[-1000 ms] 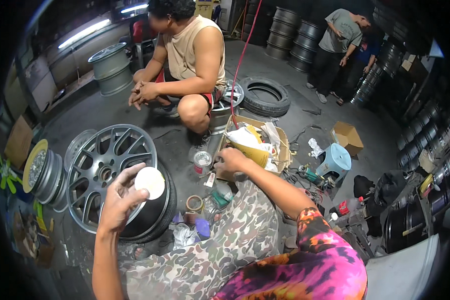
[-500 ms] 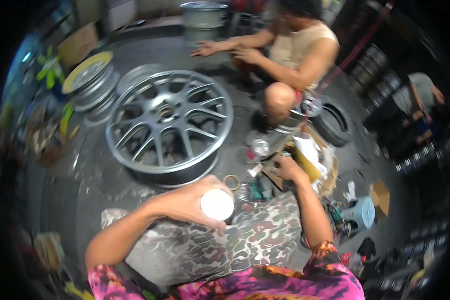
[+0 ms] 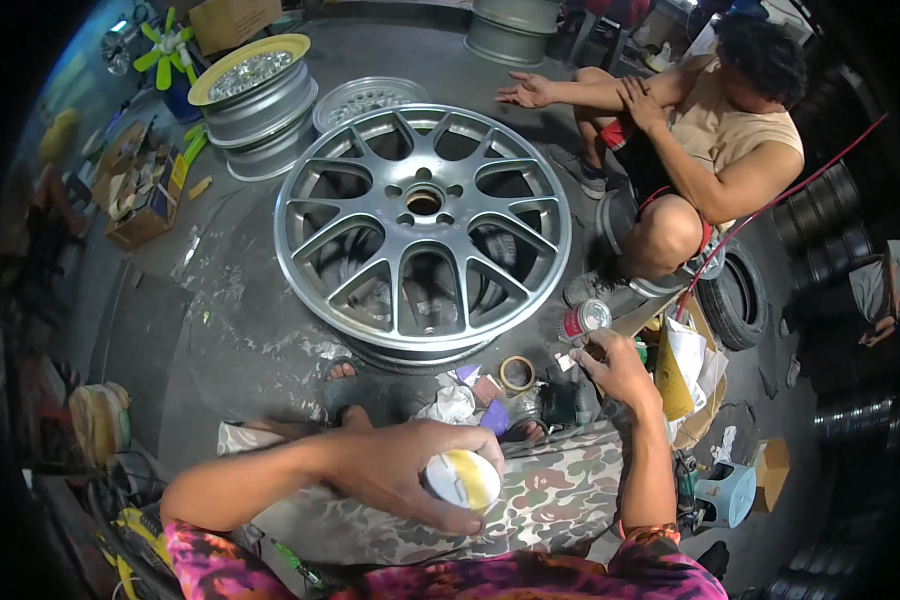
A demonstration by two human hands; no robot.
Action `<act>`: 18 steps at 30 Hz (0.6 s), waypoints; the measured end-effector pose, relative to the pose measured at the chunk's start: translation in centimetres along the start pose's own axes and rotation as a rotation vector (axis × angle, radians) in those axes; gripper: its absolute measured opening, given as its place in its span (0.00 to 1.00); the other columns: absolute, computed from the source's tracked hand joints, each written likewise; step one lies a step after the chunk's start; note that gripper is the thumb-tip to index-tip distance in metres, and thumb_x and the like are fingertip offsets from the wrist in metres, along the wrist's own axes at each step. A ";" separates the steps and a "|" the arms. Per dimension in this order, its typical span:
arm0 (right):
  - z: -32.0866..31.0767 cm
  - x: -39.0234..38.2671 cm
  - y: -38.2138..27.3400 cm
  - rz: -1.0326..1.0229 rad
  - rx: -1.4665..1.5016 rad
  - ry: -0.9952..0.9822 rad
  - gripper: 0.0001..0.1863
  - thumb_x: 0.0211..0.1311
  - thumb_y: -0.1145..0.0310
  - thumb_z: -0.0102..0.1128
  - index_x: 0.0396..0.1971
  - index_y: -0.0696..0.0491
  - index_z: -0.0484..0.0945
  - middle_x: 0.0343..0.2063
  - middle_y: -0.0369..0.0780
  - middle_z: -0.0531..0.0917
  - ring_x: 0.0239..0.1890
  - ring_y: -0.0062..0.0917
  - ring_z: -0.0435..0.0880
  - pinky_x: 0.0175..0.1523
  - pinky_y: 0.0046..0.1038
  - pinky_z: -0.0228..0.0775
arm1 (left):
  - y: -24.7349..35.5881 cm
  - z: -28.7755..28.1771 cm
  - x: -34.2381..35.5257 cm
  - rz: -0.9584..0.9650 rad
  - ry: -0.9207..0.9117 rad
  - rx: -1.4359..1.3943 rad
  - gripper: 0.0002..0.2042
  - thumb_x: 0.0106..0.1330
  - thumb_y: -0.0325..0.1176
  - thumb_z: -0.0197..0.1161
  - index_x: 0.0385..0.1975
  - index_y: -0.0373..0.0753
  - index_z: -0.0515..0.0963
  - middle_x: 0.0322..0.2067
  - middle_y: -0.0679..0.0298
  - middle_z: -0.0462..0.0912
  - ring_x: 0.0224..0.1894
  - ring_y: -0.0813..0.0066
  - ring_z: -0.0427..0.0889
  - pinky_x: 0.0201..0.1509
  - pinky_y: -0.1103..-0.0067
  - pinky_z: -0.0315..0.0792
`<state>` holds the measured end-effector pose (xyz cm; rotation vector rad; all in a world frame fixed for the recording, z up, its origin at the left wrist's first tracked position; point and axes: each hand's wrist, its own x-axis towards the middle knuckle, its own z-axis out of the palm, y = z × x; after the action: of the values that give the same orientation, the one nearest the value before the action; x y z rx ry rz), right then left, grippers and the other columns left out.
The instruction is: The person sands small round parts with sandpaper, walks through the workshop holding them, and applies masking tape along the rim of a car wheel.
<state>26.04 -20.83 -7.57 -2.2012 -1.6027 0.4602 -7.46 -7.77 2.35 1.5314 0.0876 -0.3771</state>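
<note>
In the lower centre of the frame, the left hand (image 3: 395,468) grasps a round white-and-yellow piece (image 3: 465,480); right of centre, beside a can (image 3: 588,318), the right hand's (image 3: 620,372) hold cannot be told.

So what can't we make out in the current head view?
Back of the white-and-yellow round piece: head view, turned away, partly behind the left hand.
Whether the right hand holds the small white item at its fingertips: head view, too small.
Top of the grey wheel barrel: cut by the head view's upper edge.
</note>
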 end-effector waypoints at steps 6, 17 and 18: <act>0.1 2.6 -2.3 0.019 0.133 0.143 0.07 0.58 0.73 0.66 0.31 0.62 0.80 0.27 0.46 0.80 0.29 0.37 0.79 0.36 0.32 0.69 | -0.5 -4.2 -1.0 0.123 0.024 -0.601 0.24 0.57 0.33 0.73 0.50 0.33 0.71 0.44 0.57 0.82 0.49 0.70 0.81 0.56 0.72 0.73; 1.8 9.9 3.1 0.351 0.096 0.271 0.06 0.67 0.76 0.56 0.33 0.64 0.76 0.27 0.40 0.76 0.31 0.22 0.73 0.37 0.26 0.67 | -4.4 -15.3 -1.7 0.216 0.490 -0.719 0.15 0.55 0.29 0.73 0.40 0.32 0.77 0.36 0.57 0.84 0.40 0.69 0.85 0.44 0.75 0.78; 2.2 10.5 3.6 0.362 0.088 0.242 0.06 0.67 0.76 0.56 0.33 0.64 0.76 0.27 0.40 0.76 0.31 0.22 0.73 0.37 0.26 0.67 | -4.7 -16.3 -1.5 0.222 0.436 -0.653 0.20 0.51 0.27 0.76 0.44 0.29 0.78 0.37 0.55 0.84 0.40 0.67 0.85 0.44 0.73 0.78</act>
<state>31.12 -11.58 -11.71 -2.3787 -1.0462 0.3378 -7.31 8.51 -2.51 0.9369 0.3441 0.1649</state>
